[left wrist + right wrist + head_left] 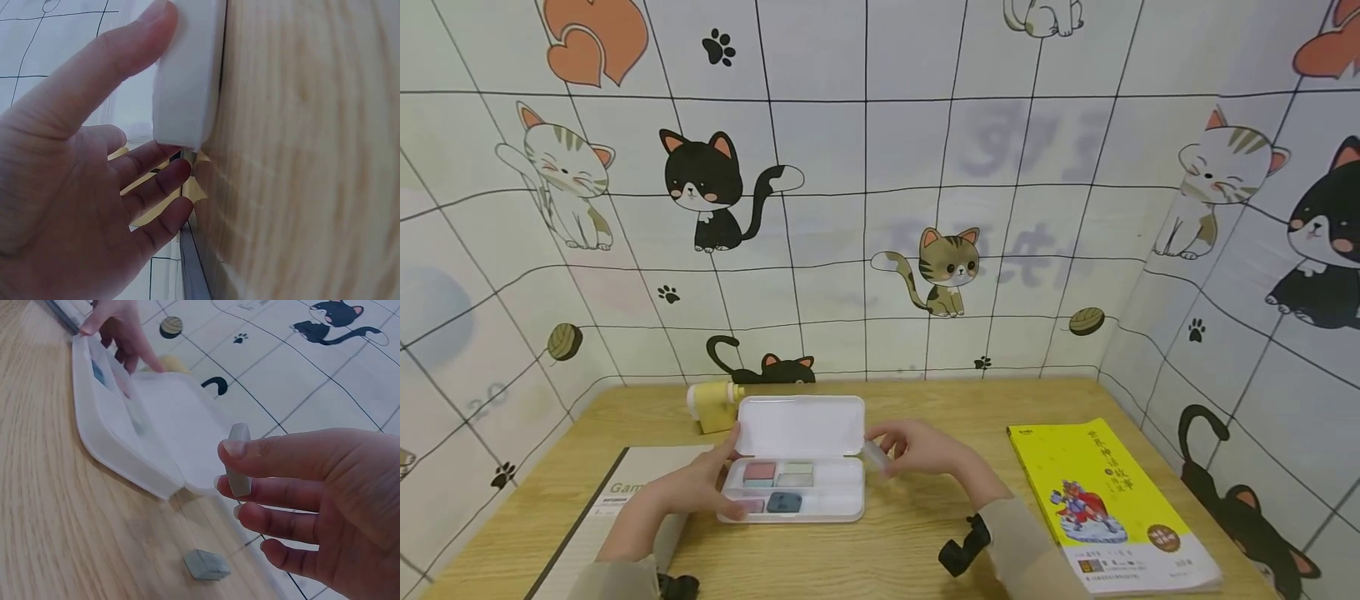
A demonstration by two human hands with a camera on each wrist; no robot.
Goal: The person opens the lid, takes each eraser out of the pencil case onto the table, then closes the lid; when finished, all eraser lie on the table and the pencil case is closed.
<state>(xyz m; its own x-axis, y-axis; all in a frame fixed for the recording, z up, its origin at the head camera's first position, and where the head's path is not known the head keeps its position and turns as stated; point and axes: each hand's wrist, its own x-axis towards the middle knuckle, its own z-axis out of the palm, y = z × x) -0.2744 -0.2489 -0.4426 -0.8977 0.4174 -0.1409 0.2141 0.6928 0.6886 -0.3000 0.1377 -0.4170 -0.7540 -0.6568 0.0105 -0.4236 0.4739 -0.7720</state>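
A white hinged case point(827, 504) lies open on the table, its lid point(801, 427) tilted up at the back. Several small coloured blocks sit in its left part, among them a pink block point(760, 471) and a dark blue block point(784, 502). My left hand point(696, 483) grips the case's left end, thumb point(134, 40) on the front side and fingers behind. Beside the right end, my right hand point(917, 447) pinches a small pale grey block point(239, 481) between thumb and fingers. Another grey block point(207, 565) lies on the table under that hand in the right wrist view.
A yellow and white object point(713, 406) stands behind the case's left corner. A pale book point(655, 467) lies under the left forearm. On the right lies a yellow-covered book point(1075, 467). A cat-patterned curtain or sheet point(865, 208) rises at the back.
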